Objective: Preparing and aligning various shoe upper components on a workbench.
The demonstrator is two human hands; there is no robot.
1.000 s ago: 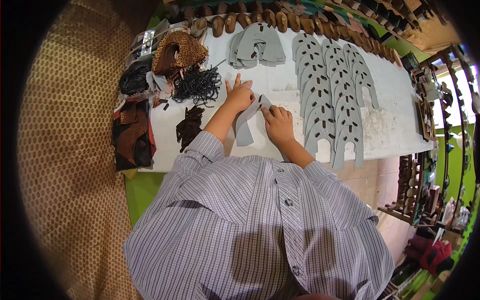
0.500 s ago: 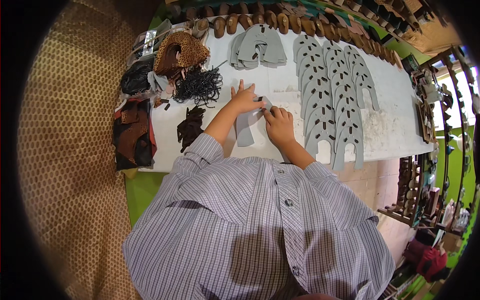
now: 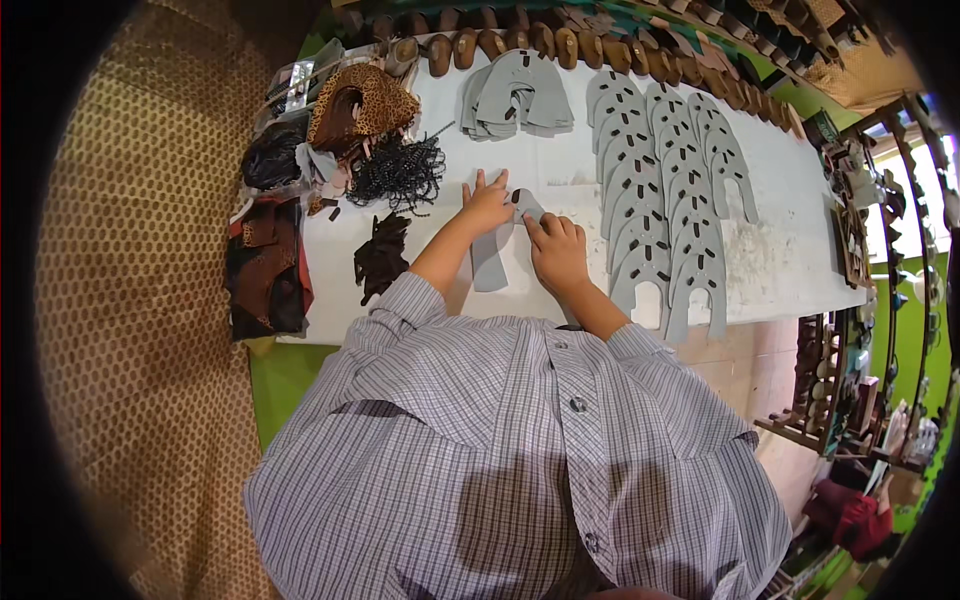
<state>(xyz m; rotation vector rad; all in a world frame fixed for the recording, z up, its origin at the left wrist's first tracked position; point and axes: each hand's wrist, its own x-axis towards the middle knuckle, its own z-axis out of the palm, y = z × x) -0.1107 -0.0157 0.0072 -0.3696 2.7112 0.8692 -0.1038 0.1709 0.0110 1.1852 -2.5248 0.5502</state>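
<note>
My left hand [image 3: 488,207] lies with its fingers spread on the upper left of a grey arch-shaped cutout [image 3: 488,264], probably a shoe upper piece. A small dark brown strip [image 3: 516,196] sits at the top of that arch, beside my left thumb. My right hand [image 3: 560,252] is closed, its index fingertip pressed down on the arch's right side. What lies under that fingertip is too small to make out. A heap of dark brown strips [image 3: 382,255] is left of my left forearm.
Overlapping grey cutouts [image 3: 640,190] with brown strips run in columns at the right. More cutouts [image 3: 516,90] are stacked at the back. Black braided trim [image 3: 398,170] and leopard-print pieces [image 3: 362,105] lie at the left. Shoe lasts [image 3: 490,42] line the far edge of the white table [image 3: 780,270].
My left hand has drawn back slightly, its thumb moving off the top of the arch and uncovering the brown strip there. My right hand stays at the arch's right side.
</note>
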